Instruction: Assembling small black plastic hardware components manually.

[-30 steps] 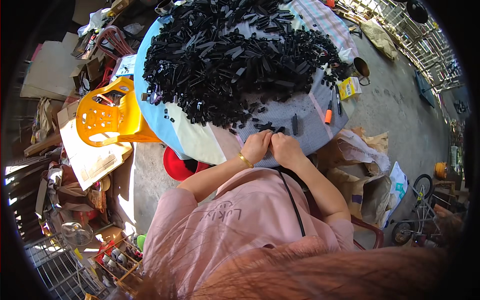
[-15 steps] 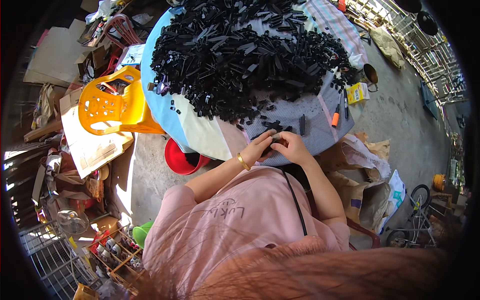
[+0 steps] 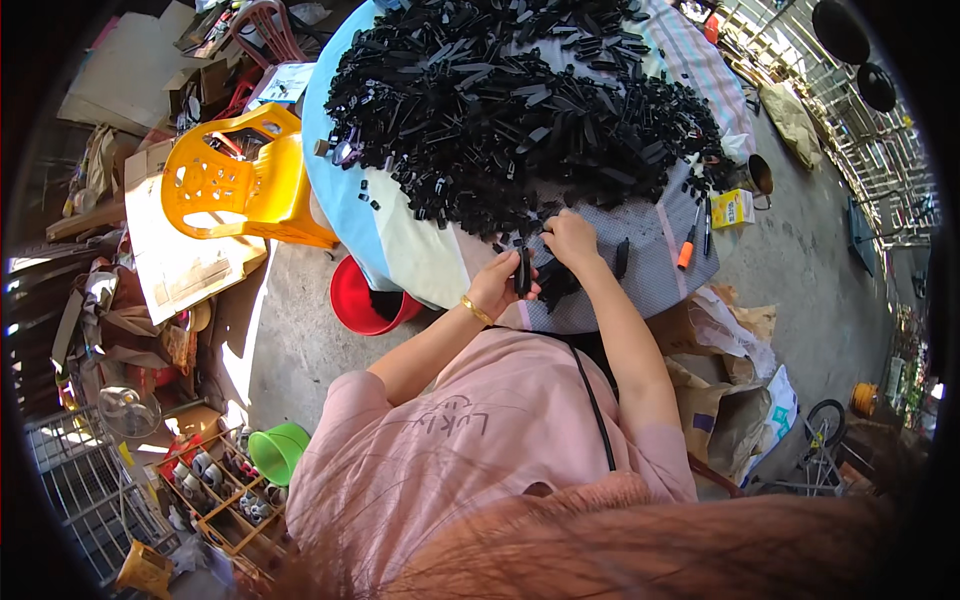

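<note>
My left hand, with a gold bracelet on its wrist, is closed around a narrow black plastic piece that stands up between thumb and fingers. Forward and to the right, my right hand reaches down at the near edge of a large heap of black plastic pieces. Its fingers are bent together; whatever they grip is too small to make out. A few loose black pieces lie between and just below the hands. One long black piece rests right of my right hand.
The heap covers much of a round table with a striped cloth. At the right lie an orange-handled tool and a yellow-white carton. A red bucket stands below the table's left edge, beside a yellow chair. Paper sacks are at right.
My hands were together at the table's near edge and have come apart. The right has moved forward to the heap; the left now shows the black piece upright. The view has shifted slightly.
</note>
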A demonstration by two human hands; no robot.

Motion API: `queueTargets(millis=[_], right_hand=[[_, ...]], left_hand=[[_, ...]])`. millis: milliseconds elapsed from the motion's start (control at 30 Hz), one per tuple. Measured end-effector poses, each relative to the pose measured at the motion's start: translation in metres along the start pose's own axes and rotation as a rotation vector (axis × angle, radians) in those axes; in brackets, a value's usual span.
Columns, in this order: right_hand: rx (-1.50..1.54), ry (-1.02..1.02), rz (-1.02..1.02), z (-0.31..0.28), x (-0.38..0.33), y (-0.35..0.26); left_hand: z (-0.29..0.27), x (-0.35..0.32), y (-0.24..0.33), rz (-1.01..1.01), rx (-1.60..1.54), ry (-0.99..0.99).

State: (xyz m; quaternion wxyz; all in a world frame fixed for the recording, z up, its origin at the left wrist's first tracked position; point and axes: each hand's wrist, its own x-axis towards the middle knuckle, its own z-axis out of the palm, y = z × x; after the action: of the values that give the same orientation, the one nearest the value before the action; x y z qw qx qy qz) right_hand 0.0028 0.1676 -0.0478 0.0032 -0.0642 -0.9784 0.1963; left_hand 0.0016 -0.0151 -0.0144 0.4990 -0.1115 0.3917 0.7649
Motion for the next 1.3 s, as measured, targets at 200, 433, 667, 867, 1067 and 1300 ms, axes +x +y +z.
queueTargets(millis=[200,433,667,867,1067,1300], right_hand=[[0.62,0.036,0.078,-0.034,-0.028,-0.021],[0.824,0.126,0.023,-0.075,-0.071,-0.052],[0.358,0.436,-0.149,-0.081,-0.082,-0.055],[0.492,0.363,0.011,-0.086,-0.089,-0.058],[0.512,0.427,0.043,-0.085,-0.091,-0.061],[0.266,0.377,0.0,-0.085,-0.094,-0.064]], left_hand=[[0.002,-0.001,0.008,0.056,-0.07,0.033],[0.013,0.008,-0.003,0.224,0.15,0.047],[0.034,0.01,-0.01,0.395,0.456,0.052],[0.041,0.017,-0.018,0.546,0.556,0.109],[0.043,0.014,-0.015,0.481,0.518,0.109],[0.045,0.007,-0.017,0.686,0.639,0.098]])
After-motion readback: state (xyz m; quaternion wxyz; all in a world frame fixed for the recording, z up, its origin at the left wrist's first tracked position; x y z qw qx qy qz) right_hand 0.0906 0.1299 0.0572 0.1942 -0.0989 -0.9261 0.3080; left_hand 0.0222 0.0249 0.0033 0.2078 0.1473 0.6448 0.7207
